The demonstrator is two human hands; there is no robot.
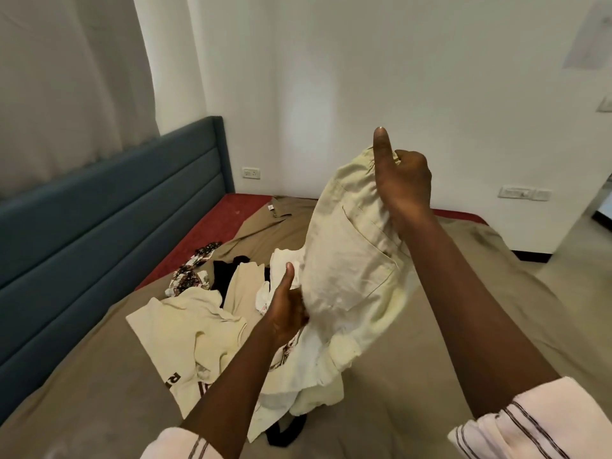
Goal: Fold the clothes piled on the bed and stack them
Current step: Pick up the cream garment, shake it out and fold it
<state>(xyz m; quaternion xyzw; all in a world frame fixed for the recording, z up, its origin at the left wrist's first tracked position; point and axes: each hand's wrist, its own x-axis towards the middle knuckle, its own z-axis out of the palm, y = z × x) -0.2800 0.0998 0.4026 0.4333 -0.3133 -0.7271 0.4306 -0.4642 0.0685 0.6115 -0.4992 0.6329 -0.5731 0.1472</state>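
A cream garment with a patch pocket [351, 260] hangs in the air above the bed. My right hand [402, 183] grips its top edge high up, thumb sticking upward. My left hand [286, 308] holds its lower left edge, thumb raised. Below them a pile of clothes [212, 332] lies on the bed: a cream shirt with dark lettering, white pieces, a black item and a floral cloth [190, 274]. A tan sheet covers the bed [447, 326].
A blue padded headboard [109, 213] runs along the left. Red mattress [228, 217] shows at the far corner, with a brown garment [281, 215] spread there. White walls with sockets stand behind; floor and a doorway lie at the right.
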